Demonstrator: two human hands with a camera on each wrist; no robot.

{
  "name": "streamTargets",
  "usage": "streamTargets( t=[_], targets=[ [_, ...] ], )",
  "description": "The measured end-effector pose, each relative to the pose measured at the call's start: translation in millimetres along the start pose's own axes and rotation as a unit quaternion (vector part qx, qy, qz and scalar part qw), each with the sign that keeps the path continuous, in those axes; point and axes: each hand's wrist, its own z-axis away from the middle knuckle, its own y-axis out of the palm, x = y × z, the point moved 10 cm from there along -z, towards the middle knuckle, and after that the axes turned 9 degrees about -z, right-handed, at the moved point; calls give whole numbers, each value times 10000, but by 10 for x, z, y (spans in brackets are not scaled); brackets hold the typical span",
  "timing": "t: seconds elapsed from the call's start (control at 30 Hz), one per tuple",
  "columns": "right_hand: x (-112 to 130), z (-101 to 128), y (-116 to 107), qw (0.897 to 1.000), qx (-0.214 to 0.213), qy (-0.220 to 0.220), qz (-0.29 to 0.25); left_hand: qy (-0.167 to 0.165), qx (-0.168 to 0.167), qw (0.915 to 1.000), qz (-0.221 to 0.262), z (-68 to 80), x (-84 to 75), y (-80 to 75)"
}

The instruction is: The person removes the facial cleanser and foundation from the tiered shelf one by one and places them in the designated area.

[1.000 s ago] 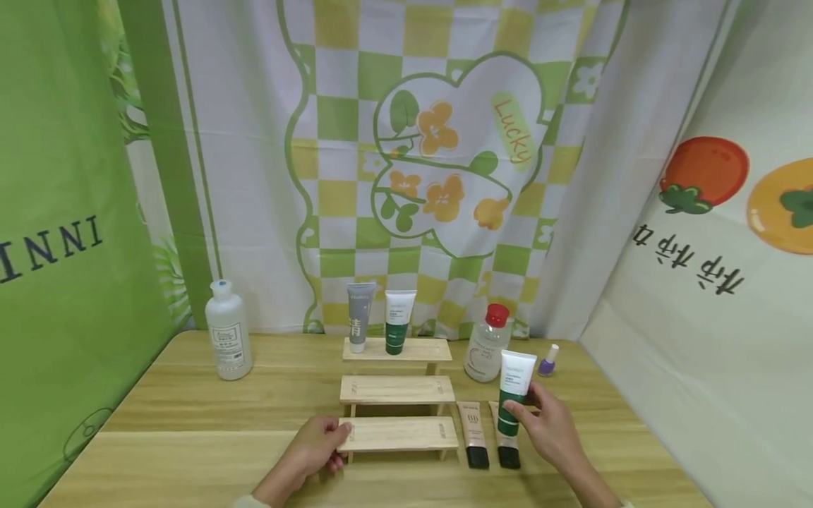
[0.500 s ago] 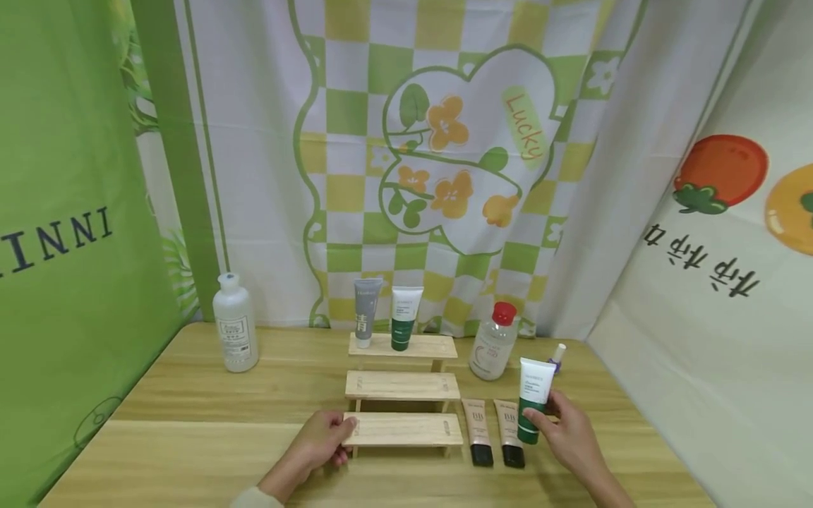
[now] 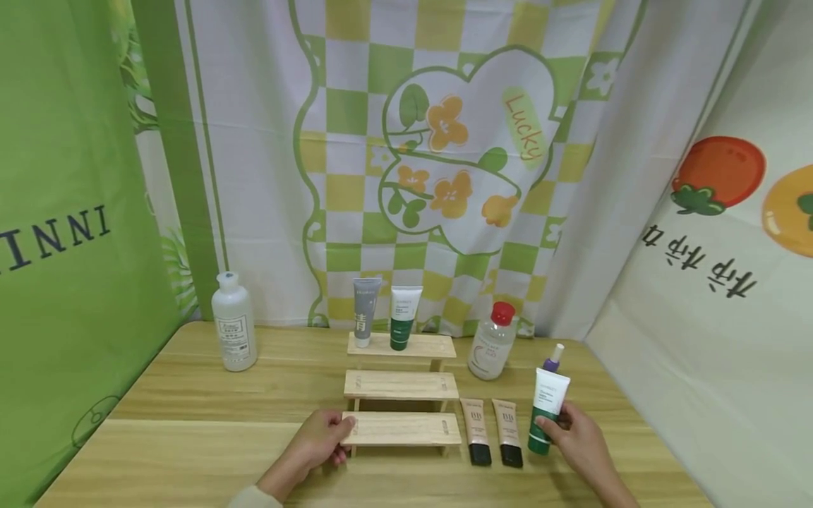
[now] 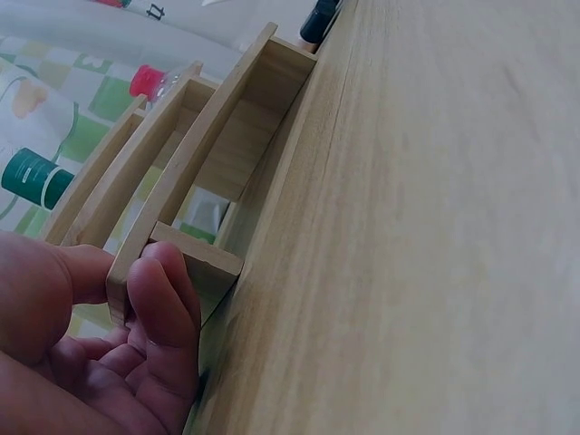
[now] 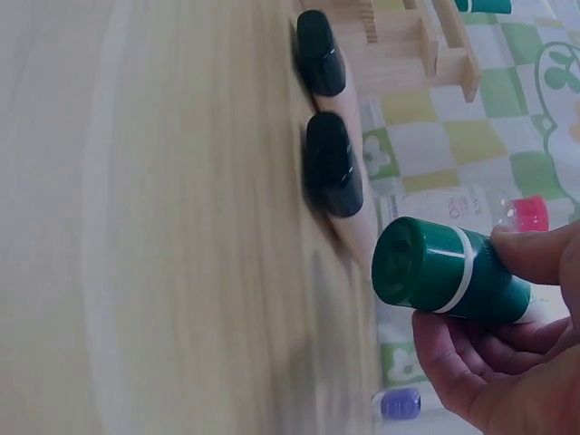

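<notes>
My right hand [image 3: 581,441] grips a white-and-green tube [image 3: 547,409] low on its green part, fingers [image 5: 471,353] and thumb curled round it just above the dark green cap. The tube stands cap-down at the right side of the bench [image 3: 190,458], tilted a little; from the right wrist view I cannot tell whether the cap touches the wood.

Just left of it lie two beige tubes with black caps [image 3: 492,441], side by side and flat on the bench, caps toward me. Behind the held tube stands a small purple bottle with a white top [image 3: 552,358], and further left a clear bottle with a red cap [image 3: 491,343].

My left hand [image 3: 317,444] holds the left end of the lowest step of a wooden three-step rack [image 3: 400,384]: thumb on top of the board, fingers [image 4: 163,308] curled under its edge (the left wrist view shows this plainly). On the top step stand a grey tube [image 3: 365,311] and another white-and-green tube [image 3: 403,317], both upright on their caps. A tall frosted white bottle [image 3: 233,332] stands at the back left of the bench, well apart from the rack.
</notes>
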Motion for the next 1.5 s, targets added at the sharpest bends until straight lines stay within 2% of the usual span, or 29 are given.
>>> streamTargets(
  t=[0.3,0.6,0.7,1.0,1.17,1.5],
  targets=[
    [-175,-10,20,9992,227,264,216,1,54,10000,-19,5,2,5],
    [-191,-77,113,9974,467,491,229,3,8,10000,-89,-2,-13,-14],
    [-185,-95,138,9974,488,498,205,11,-7,9999,-111,-4,-18,-16],
    [-181,-151,171,9955,620,309,650,1,0,10000,-87,4,-14,-6],
    [-180,-185,194,9951,726,254,618,-2,-20,9999,-99,6,-16,-10],
    [-227,-187,215,9937,883,509,458,-26,-15,10000,28,5,-3,4]
  ],
)
